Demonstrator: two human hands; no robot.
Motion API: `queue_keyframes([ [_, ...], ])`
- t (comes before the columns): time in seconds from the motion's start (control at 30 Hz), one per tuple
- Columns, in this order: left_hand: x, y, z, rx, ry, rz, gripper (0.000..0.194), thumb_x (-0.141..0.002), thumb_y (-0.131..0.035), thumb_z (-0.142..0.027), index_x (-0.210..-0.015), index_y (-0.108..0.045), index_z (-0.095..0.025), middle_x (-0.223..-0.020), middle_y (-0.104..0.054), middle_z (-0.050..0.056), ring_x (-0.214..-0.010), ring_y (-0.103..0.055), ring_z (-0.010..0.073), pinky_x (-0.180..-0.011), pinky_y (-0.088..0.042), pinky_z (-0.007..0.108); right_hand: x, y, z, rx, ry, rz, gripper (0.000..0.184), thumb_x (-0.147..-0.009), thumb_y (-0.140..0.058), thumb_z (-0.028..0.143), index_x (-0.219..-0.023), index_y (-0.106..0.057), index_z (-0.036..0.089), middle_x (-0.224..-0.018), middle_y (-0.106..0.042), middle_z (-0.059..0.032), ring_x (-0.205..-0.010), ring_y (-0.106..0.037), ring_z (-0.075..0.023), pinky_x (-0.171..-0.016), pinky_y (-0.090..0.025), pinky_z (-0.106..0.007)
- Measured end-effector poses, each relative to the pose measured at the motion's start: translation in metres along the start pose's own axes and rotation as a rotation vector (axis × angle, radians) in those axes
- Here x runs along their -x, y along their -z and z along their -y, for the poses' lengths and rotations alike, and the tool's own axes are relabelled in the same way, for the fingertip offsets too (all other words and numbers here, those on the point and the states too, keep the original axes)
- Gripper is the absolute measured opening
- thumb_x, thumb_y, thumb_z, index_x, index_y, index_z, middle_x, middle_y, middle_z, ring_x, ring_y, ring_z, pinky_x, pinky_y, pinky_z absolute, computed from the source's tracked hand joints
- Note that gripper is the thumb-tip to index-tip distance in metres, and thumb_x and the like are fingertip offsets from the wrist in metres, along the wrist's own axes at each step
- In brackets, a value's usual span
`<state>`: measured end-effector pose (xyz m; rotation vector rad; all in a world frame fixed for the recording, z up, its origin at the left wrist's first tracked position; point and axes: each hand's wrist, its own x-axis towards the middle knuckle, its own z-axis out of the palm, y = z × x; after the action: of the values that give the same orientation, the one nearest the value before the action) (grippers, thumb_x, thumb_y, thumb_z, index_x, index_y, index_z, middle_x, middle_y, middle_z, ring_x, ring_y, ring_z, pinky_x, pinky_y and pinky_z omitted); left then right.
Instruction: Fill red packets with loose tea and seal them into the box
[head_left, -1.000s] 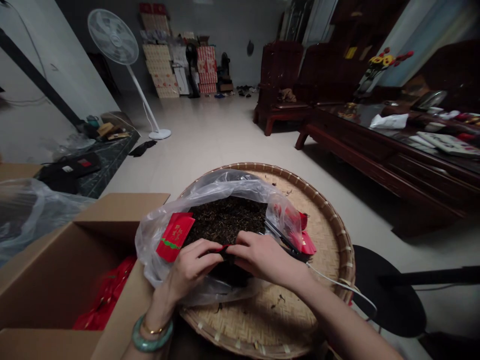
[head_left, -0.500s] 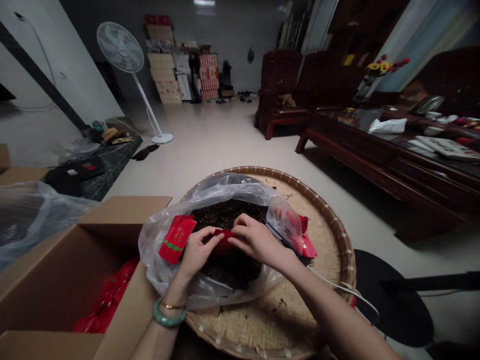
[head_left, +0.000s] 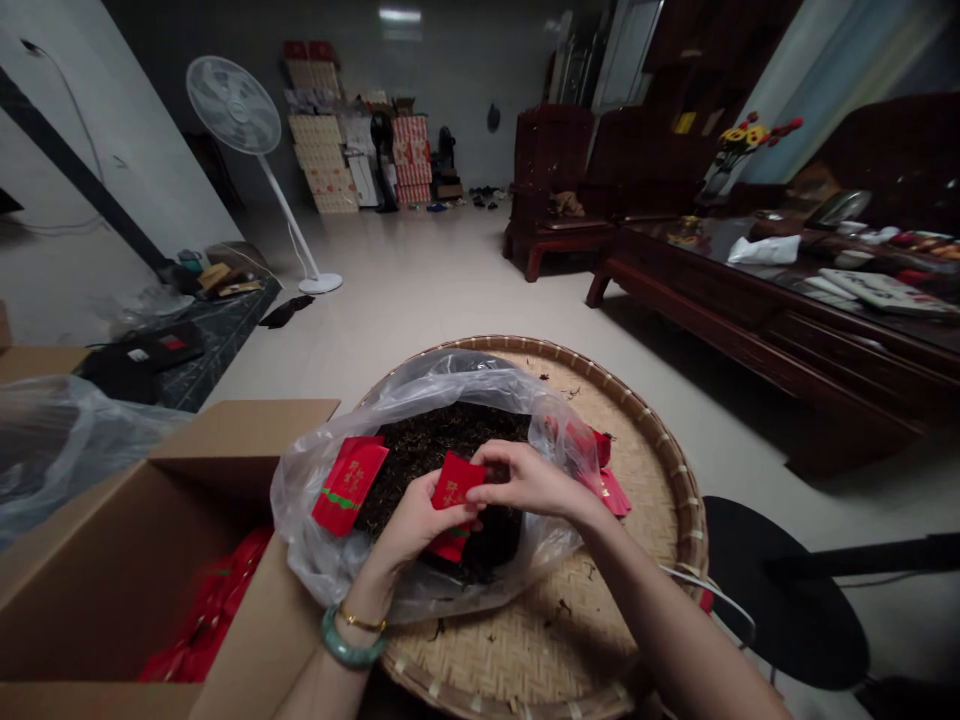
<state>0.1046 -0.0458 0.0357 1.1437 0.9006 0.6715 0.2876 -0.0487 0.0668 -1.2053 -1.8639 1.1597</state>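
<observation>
Red packet (head_left: 458, 482), pinch-tight in 2 hands (head_left: 415, 520) (head_left: 525, 480)

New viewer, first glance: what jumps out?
Probably the red packet held by the left hand and right hand at lower center, above dark loose leaves in a clear plastic bag on a round woven tray. Next, the cardboard box at lower left with red items inside, then the white fan at upper left.

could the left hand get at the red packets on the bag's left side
Probably yes: the red packets lie uncovered close to the left hand, though it would likely need to leave the held packet to the right hand.
</observation>
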Motion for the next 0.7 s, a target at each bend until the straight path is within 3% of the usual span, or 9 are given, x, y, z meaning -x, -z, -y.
queue_keyframes([
  [0.13, 0.002, -0.001, 0.001, -0.092, -0.002, 0.048, 0.036, -0.055, -0.08, -0.024, -0.082, -0.059, -0.012, -0.07, -0.065, -0.002, -0.058, -0.061, 0.013, -0.056, -0.049, 0.022, 0.005, 0.017, 0.009, 0.261, 0.09, 0.25, 0.018, -0.072, -0.073, 0.034, -0.073, -0.069, 0.016, -0.078, -0.06, 0.0001, -0.07, -0.055, -0.0119, -0.064, -0.04, -0.02],
  [0.23, 0.001, -0.004, 0.004, -0.126, 0.011, 0.076, 0.033, -0.054, -0.078, -0.021, -0.08, -0.058, -0.013, -0.067, -0.062, -0.003, -0.057, -0.059, 0.0124, -0.055, -0.048, 0.022, 0.003, 0.016, 0.011, 0.281, 0.061, 0.319, 0.018, -0.077, -0.068, 0.031, -0.071, -0.068, 0.015, -0.074, -0.057, 0.0015, -0.066, -0.053, -0.0105, -0.06, -0.038, -0.019],
  [0.33, 0.001, -0.006, 0.008, -0.221, -0.045, 0.032, 0.031, -0.051, -0.078, -0.016, -0.076, -0.059, -0.013, -0.065, -0.061, -0.005, -0.058, -0.056, 0.0112, -0.055, -0.045, 0.02, 0.001, 0.01, 0.008, 0.307, 0.078, 0.351, 0.019, -0.081, -0.065, 0.029, -0.069, -0.067, 0.014, -0.072, -0.055, 0.002, -0.064, -0.051, -0.0096, -0.058, -0.037, -0.019],
  [0.5, 0.001, 0.0, 0.016, -0.425, -0.261, -0.126, 0.021, -0.058, -0.076, -0.022, -0.072, -0.063, -0.013, -0.065, -0.063, -0.003, -0.059, -0.055, 0.0115, -0.054, -0.044, 0.019, 0.01, 0.002, 0.012, 0.448, 0.189, 0.158, 0.004, -0.077, -0.069, 0.021, -0.079, -0.067, 0.018, -0.083, -0.058, -0.0011, -0.074, -0.055, -0.0122, -0.065, -0.04, -0.021],
  [0.6, 0.003, 0.005, 0.022, -0.54, -0.439, -0.143, 0.016, -0.067, -0.073, -0.024, -0.079, -0.069, -0.015, -0.068, -0.069, 0.0, -0.06, -0.061, 0.0138, -0.059, -0.048, 0.022, 0.022, -0.005, 0.02, 0.484, 0.283, 0.034, 0.007, -0.083, -0.062, 0.017, -0.087, -0.066, 0.019, -0.086, -0.059, -0.0024, -0.076, -0.055, -0.0127, -0.066, -0.042, -0.021],
  [0.7, 0.006, 0.009, 0.024, -0.561, -0.696, -0.117, 0.013, -0.072, -0.07, -0.021, -0.085, -0.071, -0.018, -0.084, -0.074, 0.006, -0.078, -0.069, 0.0186, -0.072, -0.053, 0.027, 0.035, -0.012, 0.027, 0.542, 0.414, -0.072, 0.011, -0.089, -0.052, 0.018, -0.089, -0.063, 0.018, -0.085, -0.06, -0.0042, -0.075, -0.055, -0.0139, -0.065, -0.043, -0.023],
])
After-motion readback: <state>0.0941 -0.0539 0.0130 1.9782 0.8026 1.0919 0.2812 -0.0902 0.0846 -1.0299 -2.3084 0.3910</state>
